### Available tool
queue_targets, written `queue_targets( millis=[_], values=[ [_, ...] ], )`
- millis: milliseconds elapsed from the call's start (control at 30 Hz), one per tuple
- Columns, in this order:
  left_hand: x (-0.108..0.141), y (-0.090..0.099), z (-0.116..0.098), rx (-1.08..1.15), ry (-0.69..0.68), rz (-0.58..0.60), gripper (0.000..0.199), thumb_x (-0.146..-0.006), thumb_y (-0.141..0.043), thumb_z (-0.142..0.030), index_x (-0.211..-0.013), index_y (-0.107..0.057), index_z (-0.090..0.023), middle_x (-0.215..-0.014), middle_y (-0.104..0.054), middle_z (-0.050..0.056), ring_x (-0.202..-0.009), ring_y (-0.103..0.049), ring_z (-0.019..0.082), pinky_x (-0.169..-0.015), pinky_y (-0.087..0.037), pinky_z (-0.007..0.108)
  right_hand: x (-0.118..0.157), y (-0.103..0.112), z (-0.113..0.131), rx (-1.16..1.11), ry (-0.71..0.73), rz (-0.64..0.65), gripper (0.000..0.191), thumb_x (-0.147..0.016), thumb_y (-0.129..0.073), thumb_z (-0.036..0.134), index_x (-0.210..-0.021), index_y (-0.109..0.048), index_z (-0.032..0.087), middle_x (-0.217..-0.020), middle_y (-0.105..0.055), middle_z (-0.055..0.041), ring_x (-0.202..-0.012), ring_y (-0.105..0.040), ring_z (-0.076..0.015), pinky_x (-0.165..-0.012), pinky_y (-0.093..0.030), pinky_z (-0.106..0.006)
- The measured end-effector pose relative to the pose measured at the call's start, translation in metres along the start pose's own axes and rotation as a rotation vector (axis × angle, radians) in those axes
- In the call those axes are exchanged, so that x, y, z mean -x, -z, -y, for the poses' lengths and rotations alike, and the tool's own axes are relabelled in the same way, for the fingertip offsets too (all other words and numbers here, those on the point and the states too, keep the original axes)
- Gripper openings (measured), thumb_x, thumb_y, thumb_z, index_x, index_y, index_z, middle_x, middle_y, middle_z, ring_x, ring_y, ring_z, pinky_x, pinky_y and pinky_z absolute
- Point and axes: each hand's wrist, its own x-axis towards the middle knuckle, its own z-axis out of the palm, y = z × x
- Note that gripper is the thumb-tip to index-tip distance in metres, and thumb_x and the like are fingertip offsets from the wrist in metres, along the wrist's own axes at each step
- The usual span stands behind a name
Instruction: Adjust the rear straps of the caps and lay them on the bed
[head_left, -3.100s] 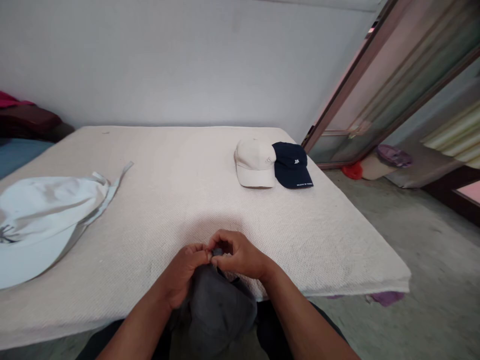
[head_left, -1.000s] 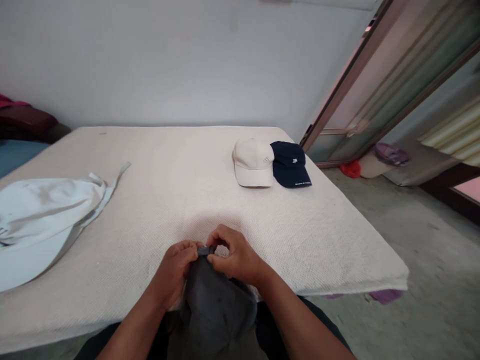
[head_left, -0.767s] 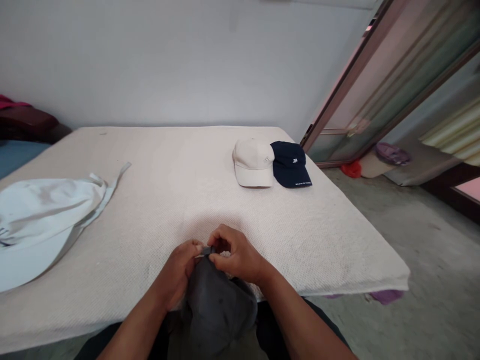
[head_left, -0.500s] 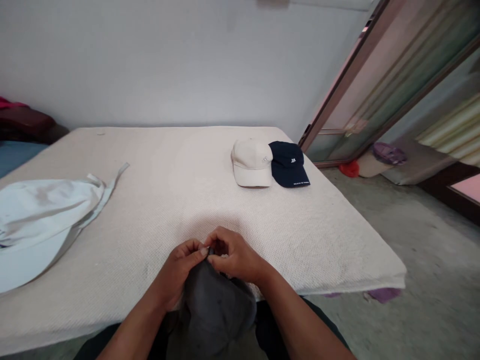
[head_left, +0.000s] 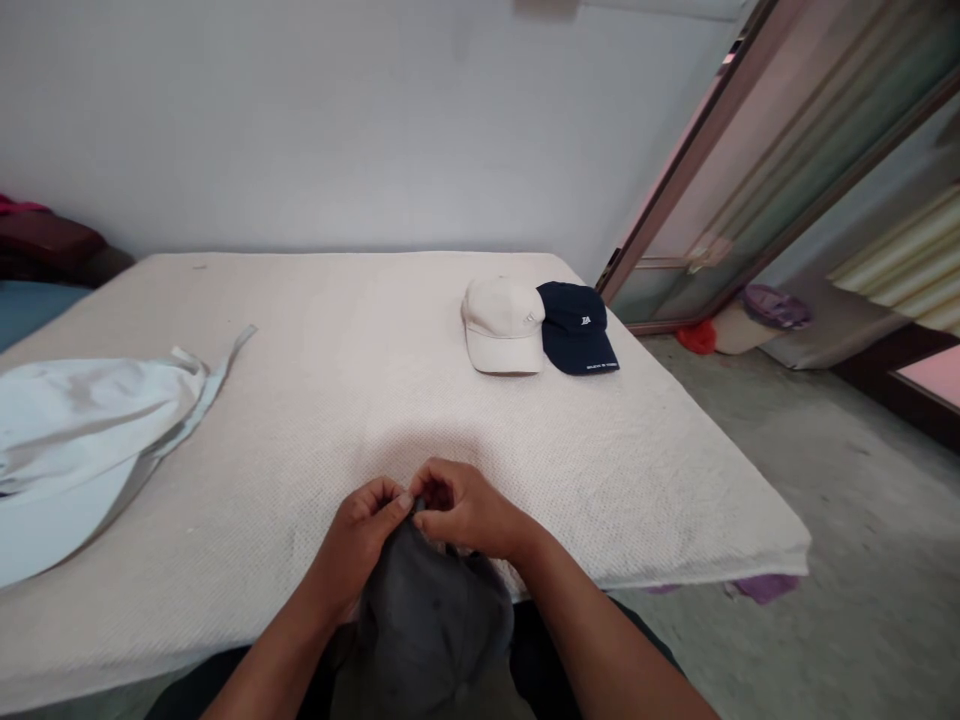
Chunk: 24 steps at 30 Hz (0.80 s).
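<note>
Both hands pinch a dark grey cap at its upper edge, near the front of the bed. My left hand is closed on that edge, thumb on top. Close against it, my right hand grips the same edge with bent fingers; the fingertips nearly meet. What exactly lies between the fingertips is too small to make out. The cap's crown hangs down over the lap. Farther off, a beige cap lies side by side with a navy cap, and a white cap with a loose strap rests at the left.
A cream textured cover spreads over the bed, which meets a pale wall at the back. Dark red and blue items sit at the far left. On the right are a sliding door, the concrete floor and a bin.
Almost nothing differs. The fingers of my right hand have shifted slightly at the cap's edge, and the other caps stay where they were.
</note>
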Motion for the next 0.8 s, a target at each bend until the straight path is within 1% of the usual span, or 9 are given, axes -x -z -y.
queue_targets(
  millis=[67, 133, 300, 367, 467, 567, 667, 733, 800],
  values=[
    [0.001, 0.0, 0.0, -0.009, -0.014, -0.008, 0.024, -0.075, -0.065, -0.037, -0.067, -0.054, -0.016, -0.059, -0.052, -0.002, -0.054, -0.044, 0.01, -0.051, -0.032, 0.022, 0.0, 0.0, 0.0, -0.037, -0.009, 0.004, 0.018, -0.067, -0.064, 0.016, -0.084, -0.059, 0.017, -0.067, -0.051, 0.0039, -0.061, -0.044, -0.0078, -0.053, -0.035, -0.02],
    [0.001, 0.001, -0.001, 0.002, -0.015, -0.004, 0.023, -0.075, -0.065, -0.036, -0.068, -0.056, -0.016, -0.06, -0.054, -0.002, -0.055, -0.046, 0.011, -0.051, -0.033, 0.022, 0.0, 0.001, -0.002, -0.133, -0.026, 0.03, 0.019, -0.067, -0.066, 0.018, -0.085, -0.059, 0.017, -0.068, -0.052, 0.0035, -0.062, -0.046, -0.008, -0.055, -0.037, -0.02],
    [0.003, 0.003, -0.003, 0.094, 0.039, 0.028, 0.022, -0.074, -0.066, -0.034, -0.068, -0.056, -0.016, -0.059, -0.053, -0.002, -0.053, -0.045, 0.01, -0.051, -0.033, 0.022, -0.001, 0.004, -0.007, -0.376, -0.097, 0.124, 0.023, -0.067, -0.068, 0.017, -0.089, -0.06, 0.016, -0.071, -0.055, 0.0021, -0.065, -0.05, -0.0088, -0.06, -0.04, -0.023],
    [0.003, 0.002, -0.004, 0.134, 0.055, 0.042, 0.02, -0.075, -0.066, -0.032, -0.069, -0.056, -0.016, -0.059, -0.054, -0.002, -0.054, -0.046, 0.01, -0.051, -0.033, 0.022, -0.001, 0.005, -0.009, -0.457, -0.115, 0.127, 0.023, -0.067, -0.068, 0.018, -0.089, -0.06, 0.016, -0.069, -0.055, 0.0023, -0.062, -0.05, -0.0084, -0.058, -0.039, -0.022],
    [0.003, 0.001, -0.006, 0.213, 0.075, 0.057, 0.018, -0.075, -0.066, -0.029, -0.068, -0.057, -0.015, -0.059, -0.055, -0.001, -0.055, -0.047, 0.01, -0.051, -0.034, 0.022, 0.0, 0.005, -0.009, -0.546, -0.125, 0.098, 0.021, -0.067, -0.068, 0.018, -0.086, -0.059, 0.016, -0.067, -0.055, 0.0029, -0.059, -0.048, -0.0076, -0.057, -0.038, -0.022],
    [0.001, 0.002, -0.009, 0.315, 0.084, 0.061, 0.019, -0.075, -0.066, -0.028, -0.066, -0.056, -0.015, -0.058, -0.055, -0.001, -0.053, -0.048, 0.01, -0.051, -0.036, 0.022, 0.003, 0.005, -0.007, -0.576, -0.14, 0.125, 0.019, -0.069, -0.068, 0.019, -0.085, -0.06, 0.016, -0.07, -0.057, 0.002, -0.061, -0.05, -0.0076, -0.059, -0.038, -0.022],
    [0.0, 0.005, -0.012, 0.387, 0.073, 0.03, 0.018, -0.075, -0.066, -0.027, -0.067, -0.056, -0.015, -0.059, -0.058, -0.001, -0.052, -0.05, 0.011, -0.051, -0.039, 0.022, 0.006, 0.004, -0.005, -0.566, -0.171, 0.174, 0.018, -0.07, -0.068, 0.021, -0.084, -0.06, 0.015, -0.073, -0.058, 0.0009, -0.062, -0.05, -0.0078, -0.061, -0.038, -0.022],
    [0.0, 0.006, -0.013, 0.379, 0.071, 0.007, 0.017, -0.074, -0.068, -0.027, -0.069, -0.057, -0.014, -0.06, -0.06, 0.0, -0.053, -0.052, 0.011, -0.052, -0.04, 0.022, 0.007, 0.003, -0.004, -0.535, -0.19, 0.139, 0.015, -0.071, -0.068, 0.023, -0.08, -0.059, 0.015, -0.067, -0.056, 0.0021, -0.058, -0.048, -0.0072, -0.057, -0.036, -0.021],
    [0.001, 0.006, -0.014, 0.363, 0.072, 0.011, 0.018, -0.074, -0.069, -0.028, -0.071, -0.058, -0.014, -0.062, -0.061, 0.001, -0.054, -0.054, 0.012, -0.053, -0.041, 0.023, 0.005, 0.001, -0.004, -0.498, -0.189, 0.103, 0.015, -0.073, -0.066, 0.027, -0.076, -0.057, 0.015, -0.062, -0.052, 0.0035, -0.054, -0.044, -0.0065, -0.053, -0.033, -0.02]
  ],
)
